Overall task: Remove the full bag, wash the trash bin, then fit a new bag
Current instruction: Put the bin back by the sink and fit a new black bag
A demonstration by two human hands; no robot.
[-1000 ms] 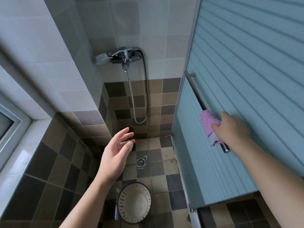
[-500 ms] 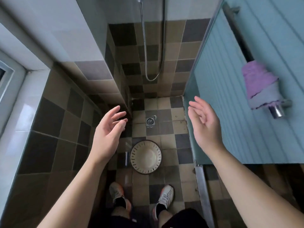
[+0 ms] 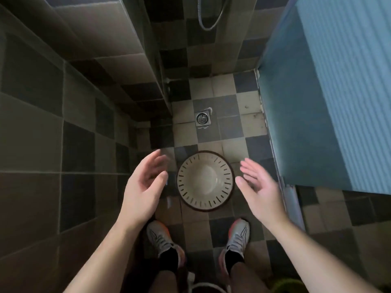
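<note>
**Both hands flank the empty bin**

The trash bin (image 3: 205,181) stands upright on the tiled floor (image 3: 215,89), mouth up and with no bag visible inside, just ahead of the person's shoes (image 3: 238,234) and on the near side of the drain (image 3: 203,119). The left hand (image 3: 143,187) hangs to its left, the right hand (image 3: 257,187) to its right, palms turned inward, fingers loosely spread and holding nothing. Neither touches the rim. The bin lies between and below them, about equally near each, so a two-handed grasp by the sides looks likely. The glass door (image 3: 317,102) stands close on the right.
</note>
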